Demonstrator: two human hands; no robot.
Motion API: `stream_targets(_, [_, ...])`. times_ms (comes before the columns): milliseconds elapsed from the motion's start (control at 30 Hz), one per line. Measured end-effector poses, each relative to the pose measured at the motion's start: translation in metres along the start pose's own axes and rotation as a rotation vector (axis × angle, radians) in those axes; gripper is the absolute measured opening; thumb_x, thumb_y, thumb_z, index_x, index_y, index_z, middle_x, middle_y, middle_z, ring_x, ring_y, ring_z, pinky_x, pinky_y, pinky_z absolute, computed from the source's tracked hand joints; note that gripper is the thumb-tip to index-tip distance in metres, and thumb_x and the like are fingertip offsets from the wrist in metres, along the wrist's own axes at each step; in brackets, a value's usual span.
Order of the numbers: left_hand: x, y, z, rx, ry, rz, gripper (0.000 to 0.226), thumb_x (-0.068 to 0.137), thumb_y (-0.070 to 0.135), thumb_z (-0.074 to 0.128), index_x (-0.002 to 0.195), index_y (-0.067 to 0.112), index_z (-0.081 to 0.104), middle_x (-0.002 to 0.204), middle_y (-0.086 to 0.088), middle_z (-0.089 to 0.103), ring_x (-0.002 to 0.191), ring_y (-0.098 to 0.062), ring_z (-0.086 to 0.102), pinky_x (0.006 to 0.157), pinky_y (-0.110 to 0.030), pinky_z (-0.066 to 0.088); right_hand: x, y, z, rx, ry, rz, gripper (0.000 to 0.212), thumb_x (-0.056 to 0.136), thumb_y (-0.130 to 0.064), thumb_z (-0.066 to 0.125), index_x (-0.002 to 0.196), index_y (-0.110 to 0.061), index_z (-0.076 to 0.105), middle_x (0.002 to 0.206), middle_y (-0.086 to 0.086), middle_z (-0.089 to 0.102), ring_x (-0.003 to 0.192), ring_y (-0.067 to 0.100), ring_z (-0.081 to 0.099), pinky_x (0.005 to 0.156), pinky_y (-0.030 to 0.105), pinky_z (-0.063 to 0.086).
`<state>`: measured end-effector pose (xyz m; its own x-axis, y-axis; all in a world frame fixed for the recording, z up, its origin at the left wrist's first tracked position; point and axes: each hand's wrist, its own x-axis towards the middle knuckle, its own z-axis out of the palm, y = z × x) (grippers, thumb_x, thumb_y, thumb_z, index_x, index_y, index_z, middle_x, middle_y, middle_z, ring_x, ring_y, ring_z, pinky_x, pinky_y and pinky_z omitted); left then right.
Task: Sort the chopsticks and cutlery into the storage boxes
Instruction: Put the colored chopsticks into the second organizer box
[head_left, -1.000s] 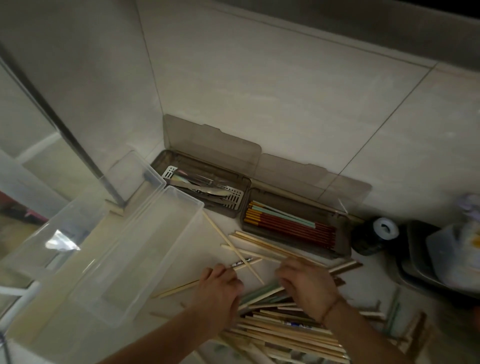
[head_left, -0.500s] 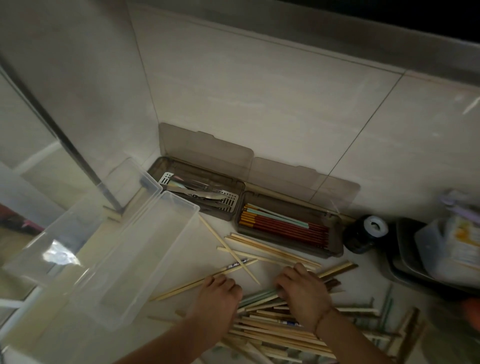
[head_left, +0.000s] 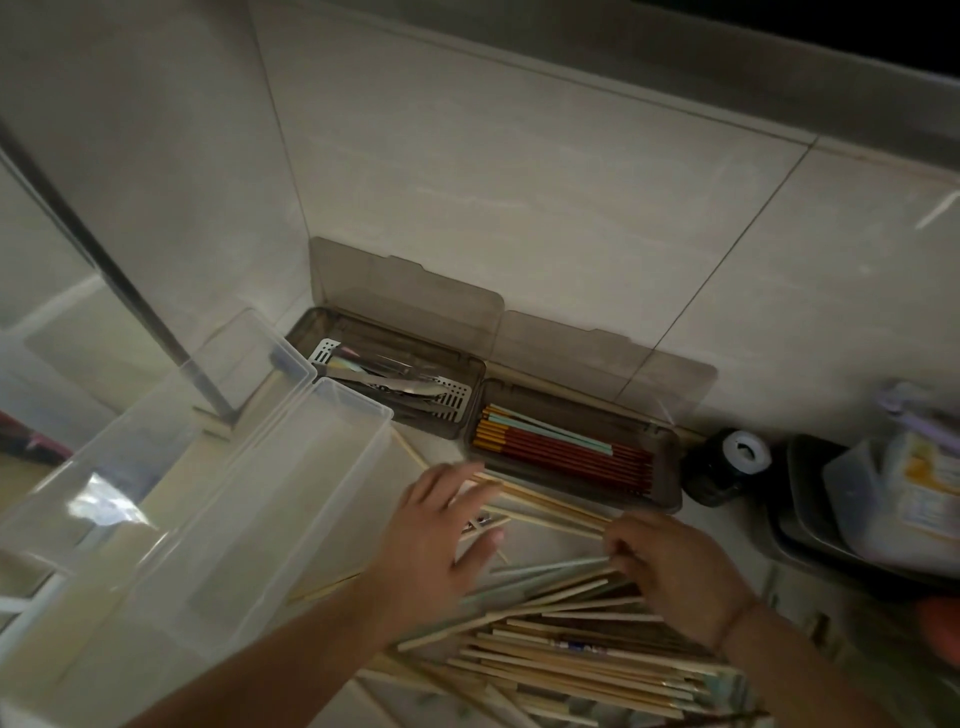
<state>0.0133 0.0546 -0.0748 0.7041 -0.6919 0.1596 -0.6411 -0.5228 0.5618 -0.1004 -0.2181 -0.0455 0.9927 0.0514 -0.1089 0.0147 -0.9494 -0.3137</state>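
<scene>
Both hands advanced up the table | left hand (head_left: 441, 540) spread flat, fingers straight on pale chopsticks (head_left: 545, 512); right hand (head_left: 675, 566) pinches their far ends | suggests gathering a bundle | count: two brown boxes (head_left: 670, 467) (lids up), one clear box (head_left: 249, 519); loose pile (head_left: 571, 654) uncountable.

Bare desk (head_left: 441, 457) lies between the clear bin (head_left: 249, 519) and the two brown boxes (head_left: 670, 488); loose chopsticks (head_left: 571, 654) crowd the near side.
</scene>
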Motion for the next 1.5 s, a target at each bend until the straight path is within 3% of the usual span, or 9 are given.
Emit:
stream_targets(200, [0.038,0.009,-0.003,0.3,-0.277,-0.106,0.063,0.098,0.061,0.021,0.154,0.035,0.006,0.163,0.003,-0.011,0.149,-0.022,-0.011,0.121,-0.045,0.003,0.018,0.028,-0.047,0.075,0.042,0.211,0.02,0.085,-0.014,0.068,0.083,-0.032,0.06,0.083,-0.016,0.052,0.075,0.0,0.054,0.067,0.011,0.038])
stream_targets(400, [0.038,0.011,0.007,0.405,-0.349,-0.124,0.067,0.099,0.058,0.026,0.155,0.03,0.001,0.163,-0.003,-0.009,0.147,-0.024,-0.02,0.119,-0.051,-0.004,0.076,0.019,-0.039,0.0,0.092,0.31,0.008,0.091,-0.026,0.061,0.094,-0.026,0.069,0.093,-0.003,0.062,0.085,0.018,0.059,0.076,0.032,0.05])
stream_targets(600, [0.037,0.008,0.008,0.387,-0.335,-0.126,0.066,0.1,0.053,0.031,0.155,0.031,0.001,0.163,-0.005,-0.01,0.147,-0.024,-0.02,0.119,-0.05,-0.007,0.12,0.005,-0.018,-0.158,-0.046,0.362,0.015,0.095,-0.032,0.054,0.101,-0.029,0.068,0.11,-0.002,0.063,0.096,0.019,0.061,0.079,0.03,0.051])
stream_targets(867, [0.033,0.001,0.011,0.333,-0.29,-0.082,0.073,0.097,0.047,0.042,0.155,0.03,0.001,0.162,-0.006,-0.015,0.146,-0.025,-0.024,0.116,-0.049,-0.01,0.135,0.006,-0.009,-0.254,-0.068,0.396,0.016,0.093,-0.04,0.055,0.1,-0.03,0.065,0.104,-0.003,0.066,0.092,0.019,0.062,0.068,0.024,0.042])
stream_targets(967, [0.028,0.001,0.012,0.29,-0.256,-0.024,0.064,0.092,0.043,0.049,0.15,0.027,0.027,0.162,-0.008,0.007,0.149,-0.031,-0.001,0.119,-0.052,0.006,0.13,0.005,-0.013,-0.28,-0.054,0.363,0.017,0.093,-0.042,0.053,0.097,-0.029,0.064,0.101,-0.003,0.066,0.089,0.019,0.061,0.065,0.024,0.042])
stream_targets(1067, [0.012,0.001,0.017,0.285,-0.232,0.108,0.041,0.081,0.04,0.05,0.117,0.025,0.06,0.133,-0.003,0.048,0.127,-0.027,0.038,0.103,-0.049,0.041,0.114,0.002,-0.01,-0.216,0.138,0.25,0.013,0.092,-0.036,0.057,0.094,-0.028,0.066,0.095,-0.003,0.066,0.082,0.02,0.063,0.061,0.025,0.043])
stream_targets(1233, [-0.02,-0.001,0.029,0.404,-0.355,0.104,0.031,0.086,0.043,0.047,0.101,0.024,0.066,0.109,0.001,0.055,0.113,-0.025,0.045,0.093,-0.043,0.04,0.055,-0.017,0.024,-0.06,0.262,-0.123,0.017,0.087,-0.035,0.052,0.085,-0.031,0.068,0.083,-0.009,0.065,0.069,0.012,0.063,0.052,0.024,0.051])
stream_targets(1367, [-0.026,0.005,0.029,0.428,-0.439,-0.013,0.038,0.097,0.042,0.035,0.121,0.022,0.056,0.126,0.0,0.048,0.125,-0.023,0.03,0.102,-0.042,0.023,0.02,-0.023,0.054,-0.002,0.192,-0.087,0.011,0.084,-0.031,0.059,0.089,-0.031,0.069,0.088,-0.013,0.065,0.077,0.01,0.064,0.058,0.023,0.054])
stream_targets(1500, [-0.029,0.009,0.027,0.385,-0.34,-0.007,0.032,0.096,0.039,0.035,0.111,0.024,0.06,0.116,0.003,0.055,0.118,-0.022,0.039,0.096,-0.04,0.025,0.006,-0.035,0.061,-0.061,0.232,-0.121,0.017,0.085,-0.036,0.056,0.096,-0.033,0.069,0.097,-0.016,0.065,0.09,0.011,0.058,0.068,0.024,0.053])
